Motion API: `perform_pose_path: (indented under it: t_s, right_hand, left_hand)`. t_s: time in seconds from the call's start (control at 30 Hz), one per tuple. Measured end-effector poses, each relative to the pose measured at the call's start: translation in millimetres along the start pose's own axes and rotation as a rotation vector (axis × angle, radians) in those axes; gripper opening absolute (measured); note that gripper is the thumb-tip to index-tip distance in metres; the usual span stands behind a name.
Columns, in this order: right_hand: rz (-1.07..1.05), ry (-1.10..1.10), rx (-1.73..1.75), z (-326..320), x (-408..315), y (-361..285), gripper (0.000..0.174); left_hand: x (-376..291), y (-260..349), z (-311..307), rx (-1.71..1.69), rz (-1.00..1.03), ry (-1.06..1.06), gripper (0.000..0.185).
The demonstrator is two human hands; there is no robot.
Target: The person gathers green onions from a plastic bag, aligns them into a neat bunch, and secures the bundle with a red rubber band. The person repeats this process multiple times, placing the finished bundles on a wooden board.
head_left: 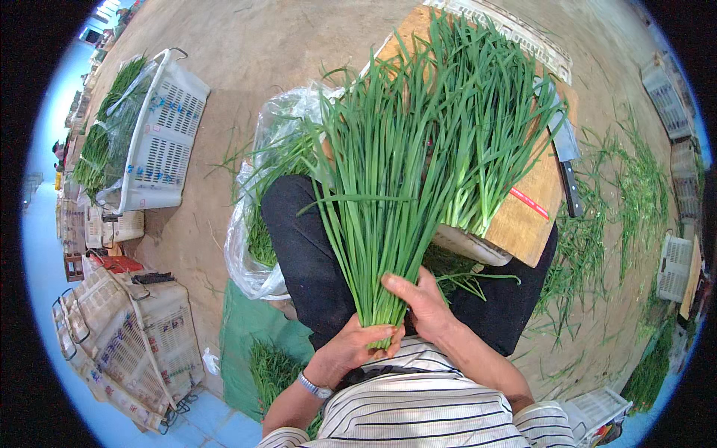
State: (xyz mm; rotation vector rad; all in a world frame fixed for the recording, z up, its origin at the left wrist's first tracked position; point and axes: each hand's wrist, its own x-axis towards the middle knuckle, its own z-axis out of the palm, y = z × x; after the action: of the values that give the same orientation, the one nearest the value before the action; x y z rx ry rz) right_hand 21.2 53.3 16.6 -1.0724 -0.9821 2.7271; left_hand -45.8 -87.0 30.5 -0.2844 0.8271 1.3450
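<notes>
My left hand (364, 341) is closed around the pale stem ends of a large bunch of green Chinese chives (381, 196), with a wristwatch on that wrist. Higher on the same bunch, my right hand (417, 299) grips its right side, thumb across the stems. The leaves point away from me over my lap. More chives (476, 129) lie on a wooden board (526, 224) in front, stem ends towards me. A cleaver with a black handle (570, 187) rests at the board's right edge.
A clear plastic bag (252, 280) holding chives is left of my knee. White plastic crates (168, 134) stand at the left, one filled with bundled greens; stacked crates (151, 336) sit nearer. Loose leaves (582, 257) litter the floor at right. A green sheet (241, 341) with chives lies at lower left.
</notes>
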Motion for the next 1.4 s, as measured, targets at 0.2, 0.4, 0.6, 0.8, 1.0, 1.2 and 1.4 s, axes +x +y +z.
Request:
perform_pose_path:
  t_s: [0.2, 0.4, 0.6, 0.8, 1.0, 1.2, 1.4]
  right_hand:
    - [-0.134, 0.102, 0.013, 25, 15, -29, 0.042]
    - [-0.164, 0.196, 0.147, 47, 39, -47, 0.05]
    - [-0.033, 0.214, 0.129, 55, 53, -56, 0.035]
    - [-0.107, 0.337, -0.01, 11, 61, -28, 0.027]
    - [-0.139, 0.355, 0.124, -30, 30, -13, 0.022]
    - [-0.287, 0.384, 0.103, -62, -9, -12, 0.023]
    - [-0.747, 0.577, -0.494, -22, -38, -39, 0.016]
  left_hand:
    - [-24, 3, -14, 0.17, 0.018, 0.029, 0.027]
    - [-102, 6, -48, 0.424, -0.016, 0.121, 0.03]
    - [-144, -10, -92, 0.429, -0.004, 0.311, 0.03]
    - [-155, -8, -112, 0.516, -0.02, 0.308, 0.023]
    - [-162, -8, -132, 0.543, -0.064, 0.319, 0.023]
    - [-165, -5, -141, 0.605, -0.095, 0.345, 0.022]
    - [-172, -4, -140, 0.618, -0.077, 0.366, 0.021]
